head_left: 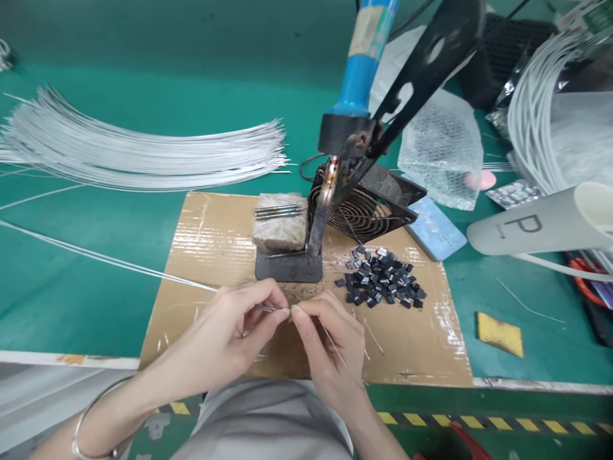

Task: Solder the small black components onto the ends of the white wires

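My left hand (234, 332) is closed in a pinch on the end of a white wire (182, 279), which trails off to the left across the table. Close against it, my right hand (332, 338) is also pinched, with a thin silvery wire (335, 348) running through its fingers. The fingertips almost meet and hide whatever lies between them. Just beyond them a soldering iron (357, 83) with a blue handle is held tip down in a black bracket. Its tip (320, 233) points at a dark plate (290, 268) beside a worn whitish block (280, 233).
A pile of small black parts (385, 279) lies on the cardboard (205, 236). A small fan (368, 214) stands behind it. A large bundle of white wires (158, 153) lies back left. To the right are a white cup (527, 223), a blue box (437, 230) and a yellow sponge (500, 333).
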`<control>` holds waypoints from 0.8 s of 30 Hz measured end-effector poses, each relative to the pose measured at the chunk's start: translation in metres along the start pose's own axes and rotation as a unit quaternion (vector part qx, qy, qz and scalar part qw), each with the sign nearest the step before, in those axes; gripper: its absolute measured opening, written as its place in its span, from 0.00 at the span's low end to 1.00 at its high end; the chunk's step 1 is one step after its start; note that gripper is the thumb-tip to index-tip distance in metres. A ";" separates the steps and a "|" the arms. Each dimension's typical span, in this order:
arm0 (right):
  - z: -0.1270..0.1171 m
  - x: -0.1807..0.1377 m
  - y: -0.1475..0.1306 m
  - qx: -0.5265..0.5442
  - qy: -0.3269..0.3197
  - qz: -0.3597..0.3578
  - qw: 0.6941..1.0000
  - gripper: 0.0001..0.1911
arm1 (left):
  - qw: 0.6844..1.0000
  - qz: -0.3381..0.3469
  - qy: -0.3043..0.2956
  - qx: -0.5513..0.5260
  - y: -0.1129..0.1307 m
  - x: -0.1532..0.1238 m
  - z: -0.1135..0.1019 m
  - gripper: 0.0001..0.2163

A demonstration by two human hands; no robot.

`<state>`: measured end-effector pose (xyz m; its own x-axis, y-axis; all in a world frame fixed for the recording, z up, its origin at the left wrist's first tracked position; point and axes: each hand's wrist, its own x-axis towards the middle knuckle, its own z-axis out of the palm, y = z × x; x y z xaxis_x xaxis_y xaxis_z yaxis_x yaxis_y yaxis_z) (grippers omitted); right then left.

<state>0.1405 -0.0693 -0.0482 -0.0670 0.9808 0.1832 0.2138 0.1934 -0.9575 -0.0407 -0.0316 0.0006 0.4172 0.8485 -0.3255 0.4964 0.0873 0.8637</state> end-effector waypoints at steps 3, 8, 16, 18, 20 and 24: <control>-0.001 0.000 0.000 0.015 0.027 0.042 0.999 0.11 | 0.999 -0.009 0.007 -0.036 0.000 0.002 0.000 0.11; -0.007 0.001 -0.002 0.060 0.121 0.142 0.981 0.13 | 0.995 -0.024 0.035 -0.085 0.004 0.004 0.000 0.11; 0.000 -0.002 -0.004 0.149 0.081 0.181 0.969 0.09 | 0.991 -0.035 0.051 -0.122 0.007 0.008 -0.002 0.10; 0.003 -0.001 -0.006 0.162 0.075 0.180 0.967 0.08 | 0.989 -0.038 0.051 -0.131 0.007 0.008 -0.001 0.10; 0.006 0.000 -0.007 0.177 0.073 0.181 0.965 0.08 | 0.988 -0.042 0.050 -0.140 0.005 0.008 0.000 0.10; 0.009 0.000 -0.009 0.218 0.088 0.192 0.953 0.07 | 0.985 -0.065 0.066 -0.144 0.002 0.007 0.004 0.08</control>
<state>0.1303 -0.0716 -0.0418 0.1076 0.9735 -0.2017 -0.2379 -0.1718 -0.9560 -0.0336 -0.0275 -0.0015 0.2523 0.8790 -0.4045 0.2952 0.3282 0.8973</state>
